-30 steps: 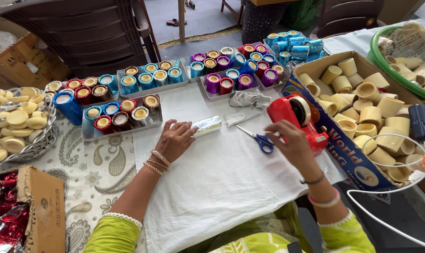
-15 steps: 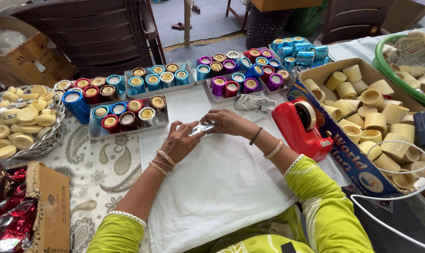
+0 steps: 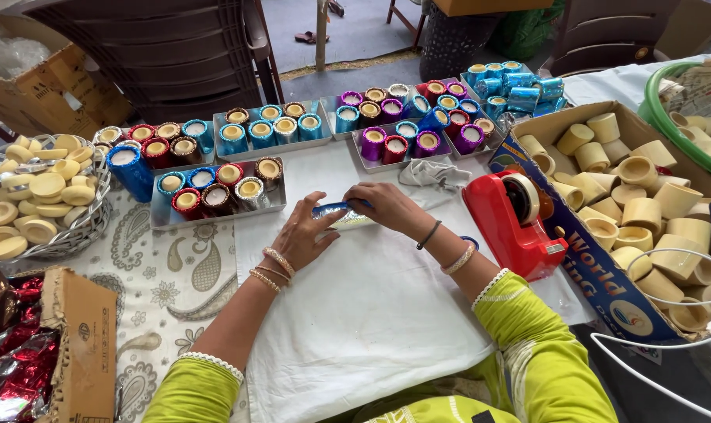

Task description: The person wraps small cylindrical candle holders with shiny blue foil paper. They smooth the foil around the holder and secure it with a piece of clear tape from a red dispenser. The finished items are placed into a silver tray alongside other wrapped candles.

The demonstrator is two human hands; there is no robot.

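both hands are now meeting mid-frame: left hand (image 3: 304, 235) and right hand (image 3: 387, 207) are pinching the blue foil strip (image 3: 341, 213); keeping it taut helps.

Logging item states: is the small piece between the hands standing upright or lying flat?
Lying flat: the blue and silver foil piece rests lengthwise on the white cloth, between both hands.

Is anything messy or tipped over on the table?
Mostly it's tidy. One blue foil-wrapped cup stands alone outside the trays, and the plain cups in the cardboard box lie jumbled, some on their sides. Both hands hold a small shiny piece.
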